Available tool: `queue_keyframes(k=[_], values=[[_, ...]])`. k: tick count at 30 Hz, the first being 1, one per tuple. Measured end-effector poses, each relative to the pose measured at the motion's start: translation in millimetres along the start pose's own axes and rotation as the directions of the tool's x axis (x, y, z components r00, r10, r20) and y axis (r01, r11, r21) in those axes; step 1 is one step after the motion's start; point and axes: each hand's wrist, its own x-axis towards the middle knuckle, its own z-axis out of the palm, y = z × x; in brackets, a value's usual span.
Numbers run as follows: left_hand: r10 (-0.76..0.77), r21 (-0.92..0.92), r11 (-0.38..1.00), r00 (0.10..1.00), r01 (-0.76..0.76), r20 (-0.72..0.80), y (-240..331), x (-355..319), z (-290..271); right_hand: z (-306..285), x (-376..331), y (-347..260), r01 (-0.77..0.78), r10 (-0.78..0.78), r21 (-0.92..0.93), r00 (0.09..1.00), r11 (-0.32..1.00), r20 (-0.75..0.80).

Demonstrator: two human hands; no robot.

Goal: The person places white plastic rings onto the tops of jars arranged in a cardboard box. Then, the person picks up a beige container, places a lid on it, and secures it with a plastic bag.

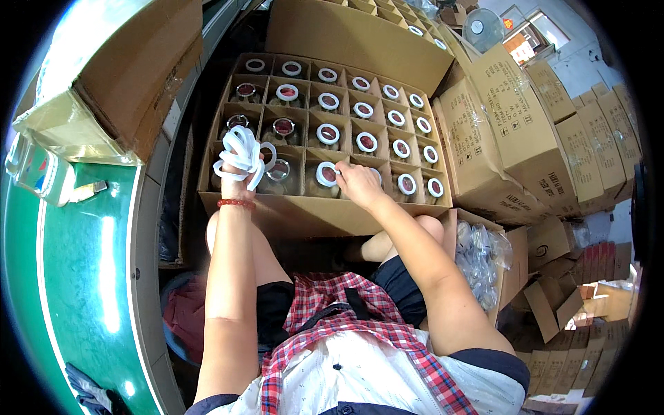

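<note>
A divided cardboard box (277, 204) in front of me holds clear glass jars, one to a compartment. Most of the jar mouths wear white rings, while several on the left side, such as one glass jar (283, 127), show a bare rim. My left hand (238, 174) is closed on a bunch of white rings (242, 146) above the box's near left corner. With fingers pinched, my right hand (361, 185) grips the edge of a white ring (327, 173) on a jar in the nearest row. The hand partly hides the jar to its right.
Another divided box (353, 38) stands behind. Stacked cartons (512, 138) are on the right, and a box of plastic-wrapped items (478, 249) is by my right knee. On the left, a green table (76, 256) bears an opened carton (138, 76), a clear plastic jug (41, 173) and a glove (90, 391).
</note>
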Motion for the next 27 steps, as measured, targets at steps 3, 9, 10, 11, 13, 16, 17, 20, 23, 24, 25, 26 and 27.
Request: queue_keyframes(k=[3, 9, 10, 11, 13, 16, 17, 20, 23, 24, 25, 26, 27], values=[[-0.004, -0.046, 0.999, 1.000, 0.005, 0.018, 2, 1, -2, -11, -9, -7, 0.117, -0.116, 0.010, 0.993, 0.993, -0.026], [-0.054, -0.083, 0.995, 0.995, 0.061, 0.085, 4, 2, -9, 3, -8, 0, 0.276, -0.272, 0.071, 0.960, 0.958, -0.066], [-0.051, -0.093, 0.994, 0.996, 0.059, 0.078, 3, 1, -8, 4, -5, 1, 0.269, -0.264, 0.090, 0.962, 0.959, -0.067], [-0.048, -0.102, 0.993, 0.996, 0.055, 0.071, 3, 0, -6, 3, -2, -1, 0.249, -0.244, 0.098, 0.968, 0.964, -0.066], [-0.071, -0.078, 0.994, 0.993, 0.078, 0.094, 6, -4, -3, 0, 4, -4, 0.209, -0.202, 0.111, 0.977, 0.972, -0.064], [-0.067, -0.054, 0.996, 0.989, 0.075, 0.128, 6, -6, -1, -15, 15, -12, 0.196, -0.201, 0.053, 0.975, 0.979, 0.100], [-0.105, -0.003, 0.994, 0.986, 0.106, 0.131, 9, -6, -3, -18, 18, -17, 0.231, -0.232, 0.019, 0.971, 0.973, 0.063], [-0.193, -0.005, 0.979, 0.936, 0.204, 0.295, 11, -5, -7, -23, 32, -46, 0.071, -0.104, 0.546, 0.994, 0.835, 0.029], [-0.216, 0.015, 0.974, 0.913, 0.225, 0.347, 11, -8, -8, -20, 47, -80, -0.135, -0.068, 0.845, 0.978, 0.518, 0.197], [-0.181, 0.023, 0.983, 0.952, 0.181, 0.248, 9, -12, -5, -26, 50, -93, -0.256, -0.084, 0.888, 0.947, 0.381, 0.309], [-0.233, 0.075, 0.972, 0.948, 0.222, 0.217, 11, -14, -2, -31, 53, -101, -0.336, -0.145, 0.894, 0.909, 0.297, 0.390], [-0.289, 0.126, 0.955, 0.938, 0.268, 0.191, 14, -15, 4, -26, 56, -98, -0.355, -0.112, 0.898, 0.913, 0.260, 0.393], [-0.275, 0.040, 0.961, 0.940, 0.273, 0.203, 17, -16, 9, -17, 61, -94, -0.372, -0.081, 0.901, 0.914, 0.223, 0.398]])
